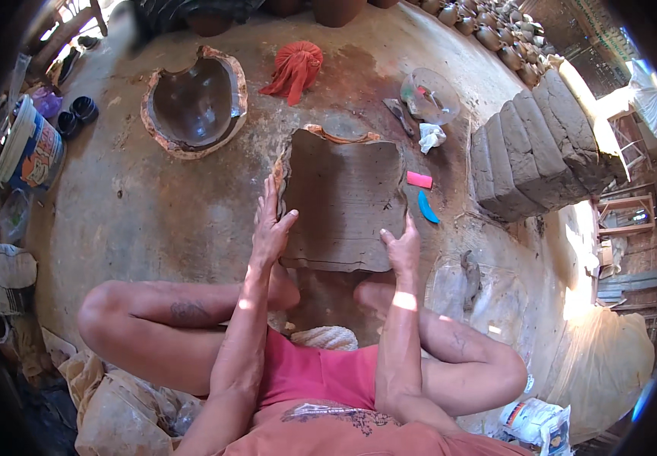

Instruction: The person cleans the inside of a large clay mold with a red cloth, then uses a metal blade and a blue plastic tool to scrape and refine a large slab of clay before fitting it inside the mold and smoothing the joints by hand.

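A grey-brown slab of wet clay, roughly square, lies in front of my folded legs. Its middle looks slightly sunken, and its side edges are uneven. My left hand holds the left edge, fingers stretched along the outside and thumb over the top. On the right edge, lower down, my right hand grips with its thumb on the clay and its fingers mostly hidden behind. An orange-brown rim shows past the slab's far edge; what lies underneath is hidden.
Beyond sit a broken-rimmed bowl-shaped piece and a red cloth bundle. Right of the slab lie a pink piece, a blue curved piece and a clear basin. Stacked clay blocks stand right; a bucket stands left.
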Demonstrator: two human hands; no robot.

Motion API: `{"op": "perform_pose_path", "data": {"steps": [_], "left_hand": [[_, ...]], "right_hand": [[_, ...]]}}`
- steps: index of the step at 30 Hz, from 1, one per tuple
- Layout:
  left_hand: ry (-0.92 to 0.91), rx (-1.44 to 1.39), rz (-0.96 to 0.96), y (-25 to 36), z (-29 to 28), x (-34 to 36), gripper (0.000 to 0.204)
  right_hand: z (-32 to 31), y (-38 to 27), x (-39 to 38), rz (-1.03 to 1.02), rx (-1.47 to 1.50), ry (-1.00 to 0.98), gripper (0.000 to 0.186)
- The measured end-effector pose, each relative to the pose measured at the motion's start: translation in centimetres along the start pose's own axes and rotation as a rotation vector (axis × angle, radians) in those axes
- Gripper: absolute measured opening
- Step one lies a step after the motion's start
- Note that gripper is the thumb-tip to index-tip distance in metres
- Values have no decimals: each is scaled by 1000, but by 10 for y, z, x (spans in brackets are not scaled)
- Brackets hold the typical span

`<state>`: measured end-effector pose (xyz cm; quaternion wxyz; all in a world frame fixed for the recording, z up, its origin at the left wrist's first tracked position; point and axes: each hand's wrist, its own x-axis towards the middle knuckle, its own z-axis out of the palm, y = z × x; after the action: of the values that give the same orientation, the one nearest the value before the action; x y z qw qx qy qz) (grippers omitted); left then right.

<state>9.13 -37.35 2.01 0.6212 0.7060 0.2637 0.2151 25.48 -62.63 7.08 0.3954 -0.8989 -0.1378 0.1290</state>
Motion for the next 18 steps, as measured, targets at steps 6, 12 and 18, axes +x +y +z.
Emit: {"op": "perform_pose_path", "data": {"steps": [6, 12, 18], "left_hand": [[102, 252, 107, -2, 4, 5, 93], [-26, -63, -40, 33, 1, 0, 81], [56, -66, 197, 36, -29, 78, 68]], "right_hand": [[17, -13, -4, -68, -313, 126, 91], [2, 24, 8, -327, -218, 320, 82], [98, -86, 8, -678, 126, 41, 86]]}}
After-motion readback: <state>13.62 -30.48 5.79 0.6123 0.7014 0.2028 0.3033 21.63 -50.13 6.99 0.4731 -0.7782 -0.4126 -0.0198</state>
